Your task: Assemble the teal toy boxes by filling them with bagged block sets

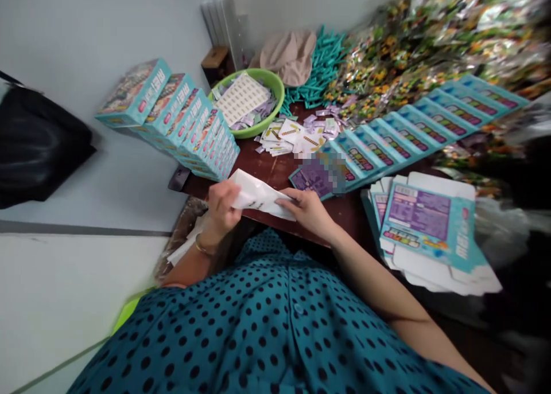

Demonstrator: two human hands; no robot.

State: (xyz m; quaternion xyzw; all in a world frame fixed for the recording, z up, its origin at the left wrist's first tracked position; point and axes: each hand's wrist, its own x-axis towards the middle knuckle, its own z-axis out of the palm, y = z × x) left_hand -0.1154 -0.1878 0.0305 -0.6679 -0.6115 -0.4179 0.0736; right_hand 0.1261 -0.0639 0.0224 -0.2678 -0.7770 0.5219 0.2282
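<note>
A white, flat, shiny packet (258, 196), perhaps a plastic bag, with a little dark print is stretched between my two hands at the table's front edge. My left hand (224, 202), a bangle on its wrist, has its fingers curled around the left end. At the other end, my right hand (307, 207) pinches the packet between thumb and fingers. Whatever the packet contains is hidden. Just beyond my right hand lies a teal and purple box (312, 179), partly blurred out. Illustrated cards (297, 135) lie in a loose pile behind the packet.
Teal boxes (189, 119) are stacked at the left, and a row of more boxes (396, 136) slants rightward. A green basin (278, 107) holds small packets and a patterned sheet. Teal sticks (322, 61), many clear bags (413, 44) and flattened cartons (430, 227) surround the dark red table (267, 162).
</note>
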